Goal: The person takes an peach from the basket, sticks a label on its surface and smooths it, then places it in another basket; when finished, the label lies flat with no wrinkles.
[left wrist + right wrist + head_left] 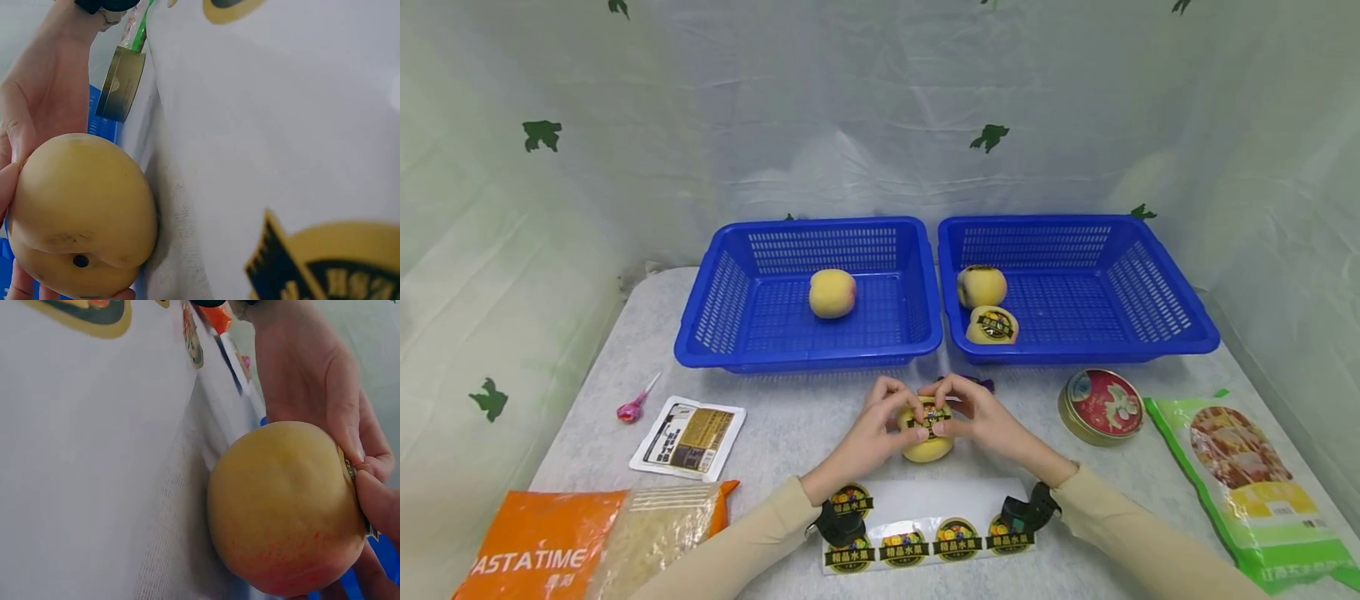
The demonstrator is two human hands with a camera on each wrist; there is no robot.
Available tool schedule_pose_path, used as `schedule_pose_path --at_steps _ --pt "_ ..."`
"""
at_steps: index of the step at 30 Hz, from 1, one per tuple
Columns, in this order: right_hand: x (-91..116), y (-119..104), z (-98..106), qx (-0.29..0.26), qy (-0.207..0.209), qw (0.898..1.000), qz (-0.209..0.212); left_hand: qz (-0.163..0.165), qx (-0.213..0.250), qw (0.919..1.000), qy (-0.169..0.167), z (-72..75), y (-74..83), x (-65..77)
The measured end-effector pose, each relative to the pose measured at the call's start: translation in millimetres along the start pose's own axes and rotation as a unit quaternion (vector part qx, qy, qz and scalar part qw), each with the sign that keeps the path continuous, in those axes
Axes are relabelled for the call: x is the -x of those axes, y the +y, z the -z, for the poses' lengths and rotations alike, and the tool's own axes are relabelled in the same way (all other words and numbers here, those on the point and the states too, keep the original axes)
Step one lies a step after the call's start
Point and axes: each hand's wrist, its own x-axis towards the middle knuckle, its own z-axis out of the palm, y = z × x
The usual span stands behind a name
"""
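Observation:
A yellow peach point(927, 451) with a red blush on one side rests on the table in front of me. Both hands are at it: the left hand point(883, 421) grips its left side, the right hand point(977, 414) its right. My thumbs press on a round black-and-gold fruit label point(931, 414) on its upper face, fingers curled over the far edge. In the right wrist view, the label's dark edge point(371, 529) stands slightly away from the peach's skin. From the left wrist, the peach point(81, 200) shows a cleft and a small dark spot.
Just in front lies a label sheet point(928, 502) with several labels. Behind stand two blue baskets, the left point(808, 364) with one peach, the right point(1082, 354) with two. A lollipop point(631, 410), a white packet point(688, 437), and an orange pasta bag point(542, 542) are left; a round tin point(1102, 406) and green bag point(1247, 492) right.

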Motion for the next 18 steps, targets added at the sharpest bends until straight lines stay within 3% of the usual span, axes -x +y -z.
schedule_pose_path --at_steps 11,18 --pt "-4.2 10.1 0.8 -0.096 0.024 0.991 -0.088 0.062 0.06 0.9953 0.042 0.5 -7.8 -5.0" --pt "-3.9 8.8 -1.3 -0.091 0.0 0.993 -0.076 0.073 0.059 0.994 0.056 1.2 -0.7 -4.0"
